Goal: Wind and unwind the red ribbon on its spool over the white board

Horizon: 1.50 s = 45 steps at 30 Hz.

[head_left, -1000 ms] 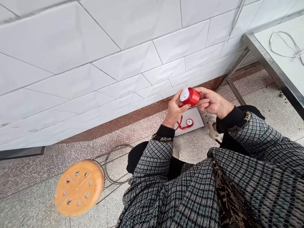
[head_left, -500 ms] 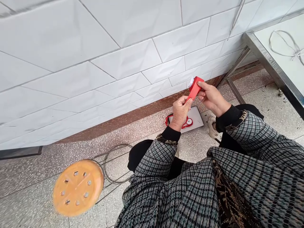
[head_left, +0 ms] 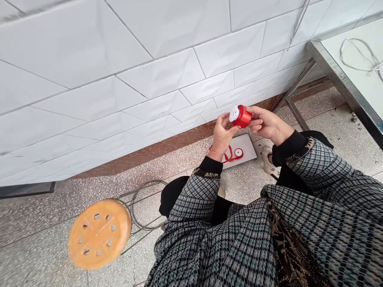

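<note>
A roll of red ribbon (head_left: 241, 116) with a white spool end is held in front of me, above the floor. My right hand (head_left: 267, 124) grips the roll from the right, fingers curled round it. My left hand (head_left: 222, 135) pinches the roll's left edge with thumb and fingers. Below the hands a white board (head_left: 245, 150) lies on the floor, carrying a smaller red ribbon spool (head_left: 238, 152) and a loose red ribbon strand (head_left: 228, 156).
An orange round stool seat (head_left: 99, 234) on a wire frame stands at lower left. A white tiled wall (head_left: 134, 71) runs across the back. A metal-edged table (head_left: 347, 75) with a wire loop on it stands at right. My checked sleeves fill the foreground.
Half a second ago the hands were apart with a length of ribbon stretched between them. Now both hands are back together on the roll, a little higher than a second ago.
</note>
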Each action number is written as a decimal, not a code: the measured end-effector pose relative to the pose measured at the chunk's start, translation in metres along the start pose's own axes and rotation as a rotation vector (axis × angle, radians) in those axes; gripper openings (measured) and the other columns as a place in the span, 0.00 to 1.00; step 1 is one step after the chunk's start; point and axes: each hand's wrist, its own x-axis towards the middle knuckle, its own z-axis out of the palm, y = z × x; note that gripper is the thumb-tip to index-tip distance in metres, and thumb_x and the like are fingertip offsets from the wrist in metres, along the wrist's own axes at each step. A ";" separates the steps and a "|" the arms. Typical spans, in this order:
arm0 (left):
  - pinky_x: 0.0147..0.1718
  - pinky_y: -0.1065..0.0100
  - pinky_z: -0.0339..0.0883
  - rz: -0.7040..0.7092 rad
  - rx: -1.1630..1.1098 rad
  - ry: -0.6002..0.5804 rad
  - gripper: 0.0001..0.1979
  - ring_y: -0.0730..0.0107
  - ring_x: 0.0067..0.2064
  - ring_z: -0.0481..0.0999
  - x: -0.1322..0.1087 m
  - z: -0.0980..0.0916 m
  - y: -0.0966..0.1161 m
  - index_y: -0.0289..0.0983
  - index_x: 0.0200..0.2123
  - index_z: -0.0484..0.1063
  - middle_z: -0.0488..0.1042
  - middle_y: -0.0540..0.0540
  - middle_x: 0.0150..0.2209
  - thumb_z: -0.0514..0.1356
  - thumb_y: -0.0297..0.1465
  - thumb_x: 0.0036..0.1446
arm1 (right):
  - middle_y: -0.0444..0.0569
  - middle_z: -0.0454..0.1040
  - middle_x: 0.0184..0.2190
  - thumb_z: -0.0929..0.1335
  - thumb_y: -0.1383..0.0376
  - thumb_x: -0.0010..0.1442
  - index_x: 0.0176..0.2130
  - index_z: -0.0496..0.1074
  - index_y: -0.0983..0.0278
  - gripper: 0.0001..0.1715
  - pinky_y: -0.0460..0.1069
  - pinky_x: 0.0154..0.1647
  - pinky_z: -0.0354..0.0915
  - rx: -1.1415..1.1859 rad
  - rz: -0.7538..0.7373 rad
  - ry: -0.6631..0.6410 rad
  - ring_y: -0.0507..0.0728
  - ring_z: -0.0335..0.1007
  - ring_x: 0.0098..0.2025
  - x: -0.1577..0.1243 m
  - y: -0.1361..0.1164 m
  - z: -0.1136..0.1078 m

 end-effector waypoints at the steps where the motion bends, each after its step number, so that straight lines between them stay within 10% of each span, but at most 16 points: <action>1: 0.48 0.58 0.78 0.021 -0.020 -0.047 0.42 0.54 0.55 0.82 0.002 -0.003 0.000 0.44 0.60 0.73 0.82 0.38 0.56 0.80 0.50 0.44 | 0.36 0.63 0.21 0.69 0.71 0.68 0.39 0.68 0.63 0.05 0.37 0.12 0.43 -0.002 0.028 -0.012 0.42 0.39 0.14 -0.001 -0.002 0.000; 8: 0.61 0.50 0.74 0.138 -0.061 -0.161 0.49 0.46 0.65 0.77 0.005 -0.009 -0.006 0.43 0.64 0.73 0.77 0.36 0.63 0.80 0.54 0.41 | 0.34 0.63 0.21 0.72 0.66 0.68 0.40 0.68 0.63 0.08 0.38 0.11 0.44 -0.020 0.126 -0.084 0.42 0.37 0.14 -0.008 0.003 0.000; 15: 0.25 0.66 0.69 -0.135 -0.119 0.011 0.38 0.73 0.26 0.71 -0.006 0.013 -0.003 0.44 0.62 0.73 0.77 0.49 0.34 0.74 0.54 0.54 | 0.36 0.62 0.22 0.77 0.64 0.66 0.36 0.69 0.62 0.14 0.40 0.17 0.51 -0.017 -0.255 0.041 0.44 0.47 0.18 -0.004 0.039 0.011; 21: 0.26 0.71 0.63 -0.139 -0.041 0.094 0.19 0.76 0.26 0.69 -0.014 0.028 0.014 0.39 0.39 0.77 0.75 0.51 0.27 0.72 0.47 0.58 | 0.35 0.60 0.20 0.74 0.70 0.67 0.32 0.67 0.63 0.15 0.39 0.17 0.49 0.033 -0.331 0.211 0.44 0.46 0.18 0.003 0.023 0.011; 31: 0.18 0.71 0.43 -0.359 -0.104 -0.035 0.24 0.82 0.19 0.49 -0.017 0.021 0.020 0.39 0.25 0.66 0.56 0.59 0.19 0.73 0.49 0.53 | 0.35 0.61 0.20 0.66 0.72 0.74 0.37 0.69 0.65 0.11 0.36 0.14 0.48 0.073 -0.162 0.159 0.41 0.44 0.15 0.004 0.017 0.009; 37: 0.43 0.62 0.75 -0.080 0.041 0.097 0.26 0.63 0.46 0.80 -0.007 0.011 -0.001 0.40 0.45 0.73 0.80 0.43 0.44 0.77 0.46 0.51 | 0.35 0.60 0.19 0.66 0.70 0.74 0.38 0.68 0.65 0.08 0.37 0.12 0.46 0.017 -0.032 0.072 0.42 0.39 0.14 0.007 0.007 -0.001; 40: 0.58 0.54 0.73 0.033 -0.030 -0.005 0.41 0.49 0.65 0.75 -0.001 0.005 -0.005 0.44 0.58 0.71 0.76 0.37 0.62 0.80 0.49 0.44 | 0.36 0.61 0.20 0.66 0.71 0.72 0.40 0.69 0.65 0.05 0.37 0.11 0.44 -0.004 0.033 0.006 0.41 0.37 0.14 0.005 0.001 -0.003; 45: 0.57 0.54 0.75 0.036 -0.147 -0.036 0.46 0.49 0.62 0.78 -0.001 0.003 -0.004 0.42 0.59 0.74 0.78 0.38 0.60 0.82 0.51 0.38 | 0.36 0.63 0.22 0.69 0.69 0.71 0.40 0.70 0.65 0.04 0.38 0.12 0.43 -0.051 0.044 -0.054 0.41 0.38 0.15 -0.003 0.009 0.002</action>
